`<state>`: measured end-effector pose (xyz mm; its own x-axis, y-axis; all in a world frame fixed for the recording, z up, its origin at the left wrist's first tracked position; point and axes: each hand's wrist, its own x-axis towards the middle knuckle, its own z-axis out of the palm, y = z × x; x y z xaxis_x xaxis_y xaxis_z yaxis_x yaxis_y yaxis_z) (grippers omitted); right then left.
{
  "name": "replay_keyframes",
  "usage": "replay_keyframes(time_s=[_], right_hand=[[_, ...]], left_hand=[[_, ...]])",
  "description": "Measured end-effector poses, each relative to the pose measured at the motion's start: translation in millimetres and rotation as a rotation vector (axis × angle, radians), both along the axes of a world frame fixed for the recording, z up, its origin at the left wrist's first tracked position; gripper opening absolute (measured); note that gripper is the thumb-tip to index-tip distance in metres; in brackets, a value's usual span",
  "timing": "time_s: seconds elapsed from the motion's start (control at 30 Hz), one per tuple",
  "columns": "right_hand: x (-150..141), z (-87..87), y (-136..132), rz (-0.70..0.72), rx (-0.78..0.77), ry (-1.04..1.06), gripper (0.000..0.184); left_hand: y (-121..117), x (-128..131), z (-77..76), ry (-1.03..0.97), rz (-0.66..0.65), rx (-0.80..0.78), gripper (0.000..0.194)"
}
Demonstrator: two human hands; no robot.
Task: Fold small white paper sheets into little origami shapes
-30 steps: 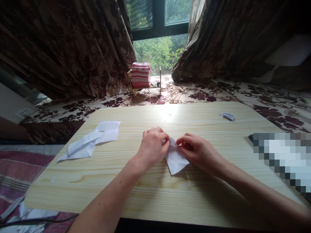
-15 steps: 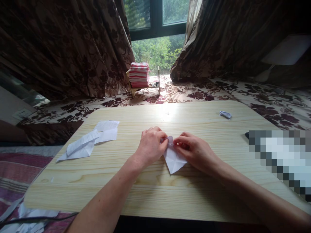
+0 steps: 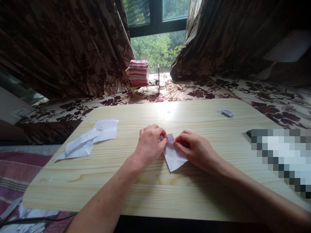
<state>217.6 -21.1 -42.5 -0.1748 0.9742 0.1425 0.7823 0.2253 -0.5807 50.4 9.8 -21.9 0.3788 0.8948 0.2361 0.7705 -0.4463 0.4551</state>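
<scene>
A small white sheet of folded paper (image 3: 173,158), with crease lines across it, lies at the middle of the wooden table (image 3: 109,194). My left hand (image 3: 152,140) pinches its upper left edge between thumb and fingers. On the opposite side, my right hand (image 3: 190,145) has thumb and forefinger closed on the paper's right edge. One corner of the sheet points toward me, and its upper corner stands up between the two hands. The fingertips partly cover the upper edges.
Several creased paper pieces (image 3: 85,142) lie at the table's left. A small folded paper shape (image 3: 226,113) sits at the back right. A pixelated device (image 3: 279,155) is at the right edge. Beyond the table, a small rack (image 3: 158,79) carries stacked pink-striped cloths (image 3: 138,73).
Both hands keep hold of the paper in almost the same place, with only slight finger shifts. The whole view has moved a little.
</scene>
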Motion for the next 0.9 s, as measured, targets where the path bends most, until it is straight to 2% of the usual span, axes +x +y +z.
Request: replay_keyframes(time_s=[0.23,0.5,0.7,0.9], right_hand=[[0.6,-0.3,-0.1,0.002,0.008,0.021,0.014],[1.9,-3.1,2.6,-0.036,0.008,0.058,0.011],[3.0,-3.9,4.8,-0.049,0.012,0.086,0.011],[4.2,-6.6,7.1,-0.049,0.03,0.11,0.013]], left_hand=[[1.7,3.3,-0.3,-0.055,-0.014,0.069,0.014],[13.8,-12.9,-1.0,-0.185,0.088,0.026,0.018],[11.5,-14.6,-1.5,-0.151,0.095,0.0,0.019],[3.5,-5.4,-0.9,-0.057,0.081,0.075,0.016]])
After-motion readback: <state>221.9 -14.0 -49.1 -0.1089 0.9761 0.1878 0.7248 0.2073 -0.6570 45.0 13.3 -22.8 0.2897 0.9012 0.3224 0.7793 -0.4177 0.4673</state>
